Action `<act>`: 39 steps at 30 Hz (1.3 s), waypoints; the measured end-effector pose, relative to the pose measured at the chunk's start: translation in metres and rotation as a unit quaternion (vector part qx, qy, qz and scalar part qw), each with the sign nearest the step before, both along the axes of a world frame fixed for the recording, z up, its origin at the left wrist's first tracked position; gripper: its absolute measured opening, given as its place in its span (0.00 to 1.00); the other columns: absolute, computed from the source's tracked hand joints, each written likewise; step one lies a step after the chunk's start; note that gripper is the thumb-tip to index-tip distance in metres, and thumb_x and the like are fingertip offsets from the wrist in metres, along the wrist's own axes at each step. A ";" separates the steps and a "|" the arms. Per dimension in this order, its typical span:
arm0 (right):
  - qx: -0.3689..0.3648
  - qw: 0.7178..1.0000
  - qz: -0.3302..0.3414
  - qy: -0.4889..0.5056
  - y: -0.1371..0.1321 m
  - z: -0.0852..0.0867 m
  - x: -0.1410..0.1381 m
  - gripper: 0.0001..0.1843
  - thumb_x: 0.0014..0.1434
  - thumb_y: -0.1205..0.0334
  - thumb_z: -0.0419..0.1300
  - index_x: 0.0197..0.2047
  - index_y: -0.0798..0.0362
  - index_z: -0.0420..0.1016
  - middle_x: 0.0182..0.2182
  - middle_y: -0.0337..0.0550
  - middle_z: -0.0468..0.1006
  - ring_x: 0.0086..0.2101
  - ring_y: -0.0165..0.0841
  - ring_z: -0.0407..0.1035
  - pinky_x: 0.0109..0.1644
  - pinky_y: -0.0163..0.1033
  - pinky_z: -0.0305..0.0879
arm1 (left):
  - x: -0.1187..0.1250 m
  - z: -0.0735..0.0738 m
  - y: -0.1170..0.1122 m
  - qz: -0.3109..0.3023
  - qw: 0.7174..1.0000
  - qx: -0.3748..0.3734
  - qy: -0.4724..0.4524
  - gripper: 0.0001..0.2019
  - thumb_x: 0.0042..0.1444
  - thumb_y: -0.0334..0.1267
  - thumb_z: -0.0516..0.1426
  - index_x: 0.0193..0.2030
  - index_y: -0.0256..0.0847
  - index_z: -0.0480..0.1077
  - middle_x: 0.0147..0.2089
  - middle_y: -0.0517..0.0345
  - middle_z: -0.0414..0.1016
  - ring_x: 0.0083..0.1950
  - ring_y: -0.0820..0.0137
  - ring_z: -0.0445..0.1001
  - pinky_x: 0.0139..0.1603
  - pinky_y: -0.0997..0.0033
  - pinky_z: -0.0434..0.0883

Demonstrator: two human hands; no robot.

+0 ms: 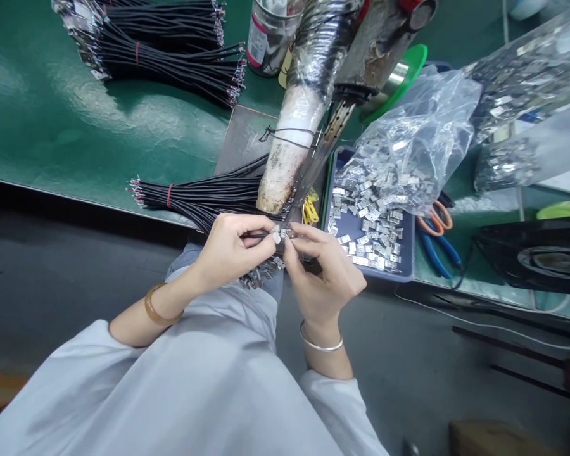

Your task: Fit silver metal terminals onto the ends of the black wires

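Note:
My left hand (237, 247) pinches the end of a black cable beside a whitish piece at its tip. Facing it, my right hand (320, 266) grips a small metal connector shell (284, 234) between thumb and fingers, touching that cable end. Just behind my hands lies a banded bundle of black cables (194, 195) with stripped ends to the left. More metal-ended cables (262, 272) hang below my fingers at the table edge. Right of my right hand, a blue tray (408, 253) holds many loose metal shells (375, 234).
A white wrapped tube (285, 152) and a soldering tool (339, 120) slant down close above my hands. Blue-handled pliers (439, 253), orange-handled scissors (434, 218) and a black fan (536, 256) stand at right. More cable bundles (171, 63) and a jar (270, 38) lie at the back.

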State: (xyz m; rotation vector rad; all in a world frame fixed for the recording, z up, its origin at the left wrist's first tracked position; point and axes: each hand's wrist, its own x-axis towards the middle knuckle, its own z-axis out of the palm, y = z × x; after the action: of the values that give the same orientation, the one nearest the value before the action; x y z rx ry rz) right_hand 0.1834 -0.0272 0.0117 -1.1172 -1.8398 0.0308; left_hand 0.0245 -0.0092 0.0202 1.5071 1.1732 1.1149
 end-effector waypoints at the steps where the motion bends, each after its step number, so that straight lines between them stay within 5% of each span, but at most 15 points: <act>1: 0.000 1.000 -0.001 -0.006 -0.001 0.000 0.001 0.10 0.62 0.72 0.67 0.37 0.47 0.75 0.40 0.39 0.87 0.38 0.33 0.84 0.42 0.36 0.80 | -0.001 0.000 0.000 -0.008 1.000 -0.016 -0.003 0.10 0.56 0.35 0.57 0.30 0.34 0.80 0.25 0.59 0.75 0.25 0.78 0.64 0.25 0.81 0.61; 12: -0.024 0.999 -0.010 0.018 -0.001 0.000 -0.002 0.07 0.64 0.70 0.66 0.38 0.47 0.74 0.39 0.39 0.87 0.38 0.32 0.83 0.41 0.34 0.78 | -0.001 -0.003 -0.004 -0.002 1.000 0.002 0.026 0.11 0.58 0.35 0.57 0.31 0.34 0.79 0.24 0.60 0.73 0.24 0.78 0.63 0.25 0.79 0.61; 15: -0.086 0.993 -0.019 0.077 -0.003 0.001 0.000 0.05 0.66 0.67 0.63 0.39 0.48 0.72 0.34 0.36 0.84 0.31 0.28 0.81 0.34 0.31 0.76 | -0.005 -0.004 -0.004 -0.029 0.994 0.091 0.056 0.09 0.59 0.32 0.57 0.34 0.35 0.80 0.27 0.58 0.77 0.26 0.77 0.66 0.27 0.78 0.63; 20: -0.252 0.957 0.047 0.139 -0.003 0.003 0.007 0.07 0.69 0.62 0.57 0.37 0.48 0.64 0.22 0.26 0.67 0.17 0.22 0.62 0.22 0.27 0.62 | -0.014 -0.008 -0.003 -0.073 0.960 0.237 0.131 0.10 0.59 0.28 0.56 0.34 0.38 0.79 0.24 0.60 0.72 0.26 0.75 0.66 0.30 0.76 0.64; 22: -0.232 0.962 0.061 0.128 -0.003 0.002 0.008 0.06 0.69 0.63 0.58 0.38 0.49 0.66 0.27 0.30 0.70 0.22 0.23 0.68 0.26 0.28 0.68 | -0.019 -0.006 -0.002 -0.083 0.968 0.208 0.110 0.09 0.57 0.28 0.56 0.34 0.38 0.79 0.24 0.61 0.71 0.25 0.76 0.64 0.28 0.76 0.63; 25: -0.088 0.993 0.073 0.027 -0.004 -0.001 0.008 0.06 0.68 0.69 0.58 0.40 0.48 0.69 0.33 0.36 0.79 0.32 0.28 0.76 0.36 0.32 0.74 | -0.024 -0.001 0.000 -0.112 0.990 0.074 0.043 0.07 0.55 0.30 0.58 0.30 0.35 0.77 0.22 0.63 0.68 0.22 0.78 0.58 0.23 0.77 0.58; 28: 0.041 0.993 0.087 -0.068 -0.004 -0.005 0.009 0.08 0.67 0.71 0.59 0.42 0.47 0.71 0.34 0.39 0.83 0.33 0.29 0.79 0.36 0.33 0.74 | -0.027 0.005 0.002 -0.141 0.989 -0.050 -0.012 0.10 0.55 0.36 0.61 0.25 0.35 0.75 0.19 0.65 0.62 0.22 0.79 0.55 0.22 0.78 0.54; 33: -0.033 0.999 0.024 0.013 -0.010 -0.010 0.009 0.05 0.68 0.68 0.60 0.42 0.47 0.72 0.32 0.36 0.83 0.30 0.29 0.80 0.34 0.32 0.75 | -0.023 0.004 0.000 -0.108 0.993 -0.041 -0.016 0.06 0.54 0.36 0.61 0.33 0.35 0.76 0.23 0.63 0.65 0.24 0.78 0.57 0.23 0.77 0.56; 36: -0.057 0.992 -0.030 0.110 -0.019 -0.010 0.009 0.01 0.70 0.63 0.59 0.42 0.48 0.72 0.26 0.30 0.78 0.19 0.25 0.71 0.22 0.29 0.65 | -0.024 0.000 -0.002 -0.105 0.994 -0.014 0.004 0.09 0.51 0.31 0.58 0.41 0.37 0.73 0.24 0.67 0.65 0.24 0.78 0.56 0.25 0.77 0.57; 39: -0.037 0.994 -0.050 0.085 -0.024 -0.004 0.008 0.02 0.68 0.61 0.62 0.43 0.47 0.77 0.22 0.28 0.74 0.15 0.22 0.62 0.19 0.29 0.57 | -0.026 -0.003 -0.002 -0.115 0.993 0.013 0.029 0.14 0.49 0.29 0.56 0.45 0.40 0.68 0.25 0.69 0.65 0.24 0.78 0.56 0.27 0.77 0.58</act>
State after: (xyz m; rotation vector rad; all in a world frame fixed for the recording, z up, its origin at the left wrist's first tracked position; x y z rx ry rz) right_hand 0.1911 -0.0516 0.0072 -1.2187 -1.6407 0.1326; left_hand -0.0012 -0.0110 0.0168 1.6577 0.9980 0.9391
